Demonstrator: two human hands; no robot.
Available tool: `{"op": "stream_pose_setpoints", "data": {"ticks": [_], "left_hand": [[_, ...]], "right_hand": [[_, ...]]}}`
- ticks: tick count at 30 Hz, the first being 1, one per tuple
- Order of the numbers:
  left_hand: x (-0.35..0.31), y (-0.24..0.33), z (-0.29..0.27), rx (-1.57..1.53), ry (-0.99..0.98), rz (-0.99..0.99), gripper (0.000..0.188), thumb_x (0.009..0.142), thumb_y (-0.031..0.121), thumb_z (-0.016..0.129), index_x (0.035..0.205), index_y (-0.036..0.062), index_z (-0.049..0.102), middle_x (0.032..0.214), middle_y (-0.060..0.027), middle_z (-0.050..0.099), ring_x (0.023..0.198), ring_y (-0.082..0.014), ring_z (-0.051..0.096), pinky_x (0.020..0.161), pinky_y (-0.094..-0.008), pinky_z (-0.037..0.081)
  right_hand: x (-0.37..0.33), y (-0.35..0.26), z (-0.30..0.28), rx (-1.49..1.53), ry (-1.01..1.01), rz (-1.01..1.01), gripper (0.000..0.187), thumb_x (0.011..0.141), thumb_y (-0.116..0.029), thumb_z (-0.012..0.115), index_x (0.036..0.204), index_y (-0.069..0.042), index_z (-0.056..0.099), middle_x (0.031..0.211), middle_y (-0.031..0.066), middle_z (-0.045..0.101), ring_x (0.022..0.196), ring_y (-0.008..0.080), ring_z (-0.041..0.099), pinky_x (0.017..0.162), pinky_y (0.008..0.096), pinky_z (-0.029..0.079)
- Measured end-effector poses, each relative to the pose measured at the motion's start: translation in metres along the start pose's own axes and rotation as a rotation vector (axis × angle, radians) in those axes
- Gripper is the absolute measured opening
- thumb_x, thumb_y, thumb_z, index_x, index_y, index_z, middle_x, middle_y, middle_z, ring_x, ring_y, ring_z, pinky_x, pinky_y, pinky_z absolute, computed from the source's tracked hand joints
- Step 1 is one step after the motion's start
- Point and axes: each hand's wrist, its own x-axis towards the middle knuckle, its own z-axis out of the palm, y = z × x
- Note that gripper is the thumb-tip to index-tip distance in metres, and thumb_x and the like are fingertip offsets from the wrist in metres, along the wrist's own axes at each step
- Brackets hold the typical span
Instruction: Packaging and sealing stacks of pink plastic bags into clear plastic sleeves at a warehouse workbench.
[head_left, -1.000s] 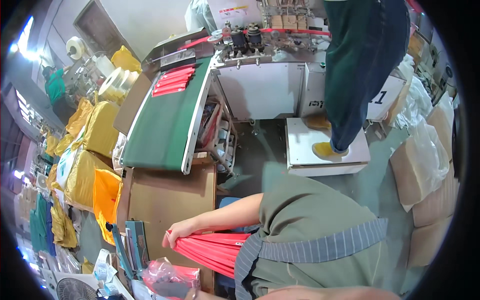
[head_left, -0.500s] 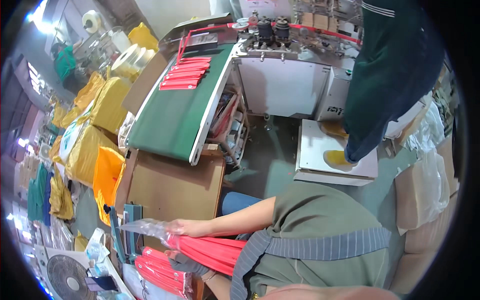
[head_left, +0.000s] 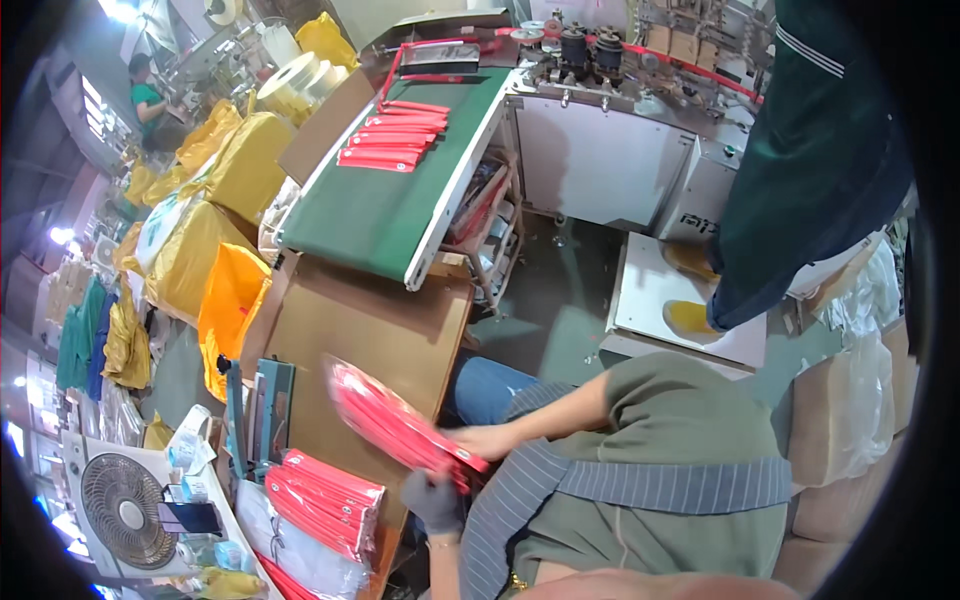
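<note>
A bundle of red strips (head_left: 385, 410) is held up at a slant over the brown board, its far end blurred by motion. Shiny clear plastic shows around it. My right hand (head_left: 485, 442), bare, is closed on its near end from the side. Below it, my left hand (head_left: 435, 502), in a grey glove, curls its fingers against the underside of the same end; the fingertips are partly hidden. Beside my left hand, a second pack of red strips (head_left: 325, 502) in clear plastic lies on a pale plastic sheet (head_left: 300, 550).
A green conveyor belt (head_left: 370, 215) carries several red strips (head_left: 395, 135) beyond the brown board (head_left: 345, 325). A blue-green bar device (head_left: 270, 410) stands at the board's left edge, near a fan (head_left: 130, 510). A person in dark trousers (head_left: 810, 190) stands on a white platform (head_left: 640, 290).
The red bundle has swung up and rightward, away from the bar device. The loose clear bag end no longer sticks out leftward. My right hand has shifted to the bundle's near end; the gloved hand moved right.
</note>
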Motion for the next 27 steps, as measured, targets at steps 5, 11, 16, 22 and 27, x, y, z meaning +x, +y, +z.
{"op": "stream_pose_setpoints", "data": {"ticks": [5, 11, 16, 22, 27], "left_hand": [[-0.012, 0.037, -0.039, -0.316, -0.331, -0.351, 0.039, 0.071, 0.019, 0.073, 0.056, 0.0042, 0.04, 0.052, -0.0083, 0.039, 0.05, -0.0162, 0.039, 0.049, -0.0327, 0.034], [0.125, 0.059, -0.086, -0.151, 0.089, 0.009, 0.007, 0.075, 0.001, 0.053, 0.077, 0.0019, 0.046, 0.067, -0.0011, 0.041, 0.06, -0.0102, 0.037, 0.055, -0.0266, 0.035], [0.173, -0.021, -0.161, -0.045, -0.344, -0.332, 0.023, 0.084, 0.019, 0.053, 0.072, 0.0008, 0.06, 0.052, -0.0069, 0.052, 0.043, -0.0141, 0.05, 0.042, -0.0281, 0.039], [0.202, -0.001, -0.149, -0.149, 0.31, -0.13, 0.019, 0.082, 0.015, 0.056, 0.083, -0.0006, 0.066, 0.056, -0.0061, 0.059, 0.045, -0.0085, 0.053, 0.042, -0.022, 0.041], [0.2, 0.008, -0.147, -0.17, 0.122, -0.237, 0.025, 0.086, 0.015, 0.055, 0.1, -0.0023, 0.064, 0.061, -0.0039, 0.061, 0.044, -0.006, 0.051, 0.04, -0.0206, 0.04]], "right_hand": [[-0.043, -0.106, -0.017, -0.909, -0.094, 0.224, 0.032, 0.088, -0.037, 0.057, 0.096, -0.007, 0.062, 0.085, 0.0124, 0.064, 0.073, 0.0286, 0.063, 0.061, 0.0381, 0.051], [0.073, -0.159, -0.038, -0.751, 0.529, -0.647, 0.012, 0.075, -0.01, 0.061, 0.082, -0.01, 0.052, 0.069, 0.0119, 0.057, 0.062, 0.0333, 0.058, 0.052, 0.0399, 0.045], [0.141, -0.212, -0.061, -1.227, 0.431, -0.314, 0.012, 0.075, -0.021, 0.057, 0.081, -0.011, 0.061, 0.074, 0.011, 0.064, 0.071, 0.0304, 0.063, 0.063, 0.0411, 0.05], [0.169, -0.218, -0.094, -0.893, 0.446, -0.18, 0.013, 0.079, -0.01, 0.053, 0.086, -0.003, 0.062, 0.07, 0.0099, 0.064, 0.063, 0.0209, 0.063, 0.059, 0.0333, 0.049], [0.189, -0.201, -0.109, -0.625, 0.34, -0.345, 0.01, 0.077, -0.005, 0.052, 0.084, 0.0, 0.058, 0.066, 0.0056, 0.059, 0.058, 0.0132, 0.057, 0.054, 0.0271, 0.047]]}}
